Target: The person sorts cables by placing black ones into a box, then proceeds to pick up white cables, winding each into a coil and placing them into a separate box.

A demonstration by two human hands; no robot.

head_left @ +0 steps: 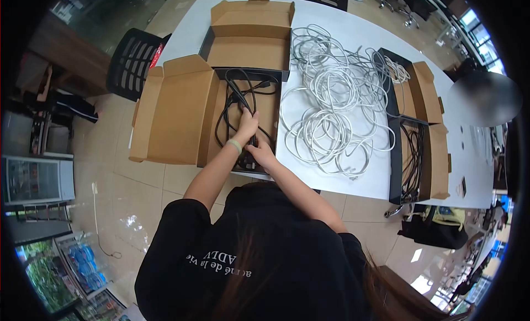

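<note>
An open cardboard box (171, 114) stands at the near edge of a white table (469, 155), and a tangle of black cables (236, 92) lies inside it. My left hand (247, 124), with a pale band on its wrist, is down in the box and closed on a bundle of those black cables. My right hand (261, 153) is just nearer me, at the box's front edge, with its fingers closed on the same black cables. A large loose heap of white cables (331, 111) lies on the table to the right of the box.
A second open box (248, 42) stands behind the first. Two more open boxes (422, 94) are at the right, one with black cables (411, 161). A black chair (132, 61) stands at the left. Another person, blurred (485, 98), is at the far right, and a dark bag (436, 230) is on the floor.
</note>
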